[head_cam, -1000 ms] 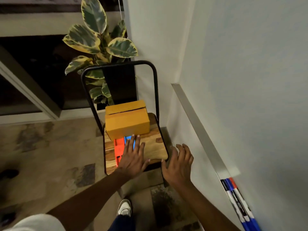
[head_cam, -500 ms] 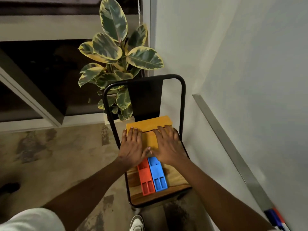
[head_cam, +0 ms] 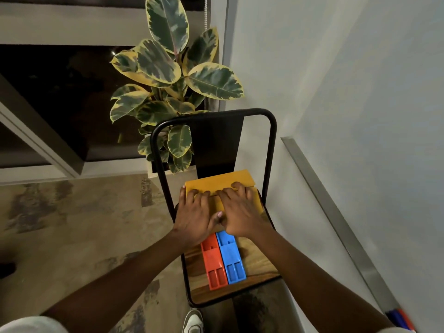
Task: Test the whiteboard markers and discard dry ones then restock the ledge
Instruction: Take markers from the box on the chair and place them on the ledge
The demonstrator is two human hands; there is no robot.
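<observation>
Whiteboard point(head_cam: 384, 116) fills the right side; its metal ledge point(head_cam: 336, 227) runs down toward the lower right corner, where 2 or 3 markers point(head_cam: 400, 319) (blue, red) lie on it, only their ends in view. Chair point(head_cam: 262, 263) with wooden seat stands beside the wall, plant point(head_cam: 173, 75) behind it. On the seat: yellow cardboard box point(head_cam: 221, 182) at the back, 2 plastic trays in front of it, orange tray point(head_cam: 213, 263) touching blue tray point(head_cam: 231, 258).

Left hand point(head_cam: 194, 212) and right hand point(head_cam: 240, 212) both lie flat on the box top, fingers spread, tips at the flap seam; not clamped on anything.

Judgement: step in hand is opening the supply box, presumably restock markers. Next move calls for fingertips under the flap edge, lifting without sliding the box onto the trays.
</observation>
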